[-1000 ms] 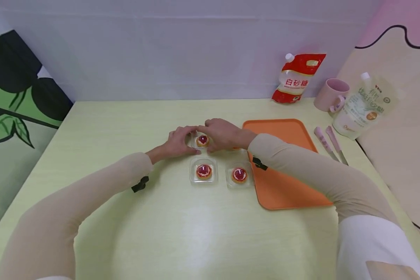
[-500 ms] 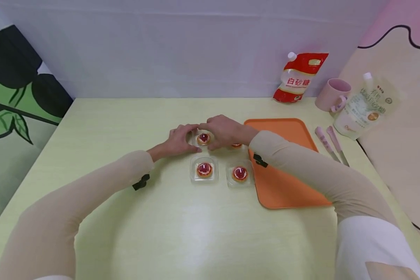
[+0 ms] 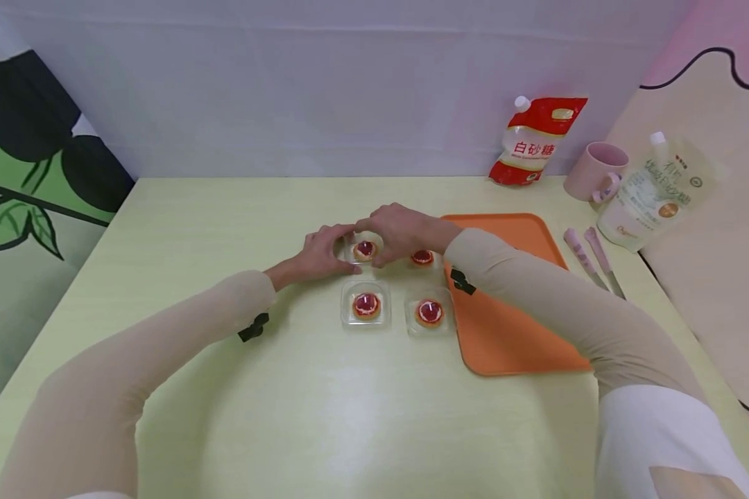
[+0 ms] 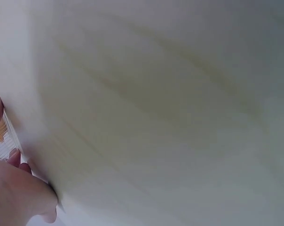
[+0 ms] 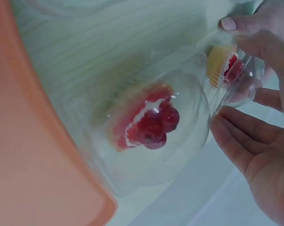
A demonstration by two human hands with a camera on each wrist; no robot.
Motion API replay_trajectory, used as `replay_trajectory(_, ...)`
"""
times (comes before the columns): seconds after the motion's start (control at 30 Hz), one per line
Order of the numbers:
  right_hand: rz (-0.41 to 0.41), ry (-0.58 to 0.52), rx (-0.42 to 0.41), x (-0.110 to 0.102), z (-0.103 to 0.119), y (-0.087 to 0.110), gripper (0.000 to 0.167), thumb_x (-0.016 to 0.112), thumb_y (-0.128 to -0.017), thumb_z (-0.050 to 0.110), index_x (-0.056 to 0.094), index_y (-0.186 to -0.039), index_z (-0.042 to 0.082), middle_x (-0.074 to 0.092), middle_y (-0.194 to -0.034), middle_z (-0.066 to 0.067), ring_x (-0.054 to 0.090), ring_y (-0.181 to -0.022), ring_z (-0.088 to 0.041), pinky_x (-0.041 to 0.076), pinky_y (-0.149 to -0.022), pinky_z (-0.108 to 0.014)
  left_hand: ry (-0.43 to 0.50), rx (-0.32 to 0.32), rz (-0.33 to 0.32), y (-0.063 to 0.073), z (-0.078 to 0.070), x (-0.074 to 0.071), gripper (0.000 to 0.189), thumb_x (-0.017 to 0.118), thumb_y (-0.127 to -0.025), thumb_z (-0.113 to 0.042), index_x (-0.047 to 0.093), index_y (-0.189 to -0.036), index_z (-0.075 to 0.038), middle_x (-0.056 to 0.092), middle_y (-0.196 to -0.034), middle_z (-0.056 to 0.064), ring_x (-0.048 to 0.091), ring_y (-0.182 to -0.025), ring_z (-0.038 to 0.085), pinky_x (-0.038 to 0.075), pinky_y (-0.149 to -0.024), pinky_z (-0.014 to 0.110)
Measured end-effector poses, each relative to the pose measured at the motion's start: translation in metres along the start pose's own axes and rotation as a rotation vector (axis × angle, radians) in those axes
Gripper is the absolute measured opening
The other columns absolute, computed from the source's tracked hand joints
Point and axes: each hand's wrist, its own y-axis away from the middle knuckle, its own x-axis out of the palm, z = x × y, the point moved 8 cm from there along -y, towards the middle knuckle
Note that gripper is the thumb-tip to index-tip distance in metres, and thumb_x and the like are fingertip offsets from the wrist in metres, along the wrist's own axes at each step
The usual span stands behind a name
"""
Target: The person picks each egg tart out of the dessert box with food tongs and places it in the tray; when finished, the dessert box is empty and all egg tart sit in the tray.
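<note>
Both hands are on a clear plastic tart box (image 5: 248, 77), which holds a small tart (image 3: 365, 250) with a glossy red topping. My left hand (image 3: 320, 254) grips its left side, thumb at the near edge. From the right, my right hand (image 3: 401, 234) pinches the box with bent fingers. In the left wrist view my left hand (image 4: 17, 193) shows only at the edge. The right wrist view shows my right hand (image 5: 259, 150) with its fingertips at the box. Another boxed tart (image 3: 422, 258) sits under my right wrist, partly hidden.
Two more boxed tarts, a left one (image 3: 366, 305) and a right one (image 3: 429, 313), stand nearer. An orange tray (image 3: 505, 339) lies under the right forearm. Behind are a red sugar bag (image 3: 532, 142), a pink mug (image 3: 594, 172), a pale pouch (image 3: 652, 197) and two pink-handled utensils (image 3: 583, 253).
My hands stay at the same box with only a slight shift of the right hand. The tart under my right wrist shows more than a second ago.
</note>
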Motion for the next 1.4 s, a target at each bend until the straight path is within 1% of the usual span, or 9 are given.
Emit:
replay_trajectory(0.13,0.019,-0.024,0.002,0.0,-0.001,-0.002,0.073,0.077,-0.082,0.032,0.049,-0.147,0.012,0.067,-0.127,-0.01,0.062,-0.112,-0.025,0.046,-0.102,-0.043,-0.003,-0.001,0.003,0.002,0.0,0.001,0.086,0.083,-0.08,-0.028,0.039,-0.152,-0.01,0.054,-0.137,0.011,0.04,-0.128,0.031,0.016,-0.112,0.054)
replay_trajectory(0.33,0.022,-0.083,0.02,-0.003,-0.005,-0.003,0.063,0.076,-0.083,0.03,0.055,-0.14,0.015,0.069,-0.123,-0.009,0.065,-0.11,-0.025,0.052,-0.091,-0.039,-0.003,-0.011,0.016,0.003,0.002,0.003,0.087,0.082,-0.082,-0.029,0.037,-0.153,-0.01,0.05,-0.146,0.011,0.038,-0.131,0.031,0.016,-0.113,0.053)
replay_trajectory(0.4,0.025,-0.107,0.021,-0.004,-0.005,-0.003,0.062,0.077,-0.083,0.03,0.056,-0.139,0.015,0.069,-0.122,-0.009,0.064,-0.111,-0.026,0.052,-0.091,-0.039,-0.003,-0.016,0.02,0.003,0.003,0.004,0.087,0.082,-0.082,-0.03,0.037,-0.154,-0.01,0.049,-0.148,0.011,0.038,-0.132,0.031,0.016,-0.113,0.053)
replay_trajectory(0.5,0.036,-0.147,0.035,-0.004,-0.007,-0.002,0.062,0.077,-0.084,0.032,0.055,-0.14,0.014,0.067,-0.127,-0.011,0.062,-0.116,-0.027,0.051,-0.095,-0.04,-0.003,-0.021,0.019,0.002,0.004,0.004,0.087,0.082,-0.082,-0.03,0.036,-0.154,-0.011,0.048,-0.148,0.011,0.038,-0.133,0.031,0.016,-0.114,0.052)
replay_trajectory(0.7,0.044,-0.194,0.061,-0.003,-0.011,-0.003,0.063,0.077,-0.085,0.036,0.055,-0.14,0.013,0.063,-0.134,-0.012,0.058,-0.124,-0.028,0.048,-0.101,-0.042,-0.01,-0.007,0.007,0.003,0.001,0.002,0.087,0.083,-0.081,-0.029,0.038,-0.153,-0.009,0.051,-0.146,0.013,0.04,-0.132,0.032,0.017,-0.113,0.054)
replay_trajectory(0.83,0.059,-0.223,0.081,0.0,-0.014,-0.004,0.062,0.078,-0.084,0.038,0.054,-0.136,0.016,0.06,-0.135,-0.014,0.058,-0.122,-0.028,0.048,-0.1,-0.044,-0.01,-0.005,0.009,0.003,-0.001,0.002,0.087,0.083,-0.081,-0.029,0.038,-0.153,-0.009,0.05,-0.147,0.012,0.04,-0.132,0.032,0.017,-0.112,0.054)
replay_trajectory(1.0,0.099,-0.27,0.097,0.004,-0.014,-0.007,0.062,0.078,-0.084,0.036,0.048,-0.133,0.015,0.061,-0.133,-0.019,0.062,-0.113,-0.03,0.049,-0.097,-0.045,-0.003,-0.006,0.011,0.003,-0.002,0.002,0.087,0.083,-0.081,-0.028,0.037,-0.153,-0.011,0.047,-0.151,0.011,0.038,-0.132,0.031,0.017,-0.112,0.053)
replay_trajectory(1.2,0.105,-0.318,0.101,0.006,-0.015,-0.009,0.064,0.079,-0.082,0.035,0.046,-0.133,0.016,0.061,-0.128,-0.018,0.061,-0.107,-0.028,0.049,-0.093,-0.043,0.0,-0.01,0.014,0.003,0.0,0.001,0.089,0.083,-0.081,-0.028,0.036,-0.154,-0.011,0.045,-0.153,0.01,0.039,-0.132,0.031,0.016,-0.112,0.053)
replay_trajectory(1.4,0.092,-0.316,0.109,0.002,-0.018,-0.01,0.063,0.079,-0.081,0.04,0.048,-0.132,0.02,0.06,-0.132,-0.016,0.059,-0.113,-0.028,0.048,-0.096,-0.045,-0.01,-0.029,0.014,0.004,0.0,-0.001,0.092,0.083,-0.08,-0.029,0.033,-0.156,-0.013,0.047,-0.149,0.01,0.039,-0.131,0.03,0.016,-0.113,0.053)
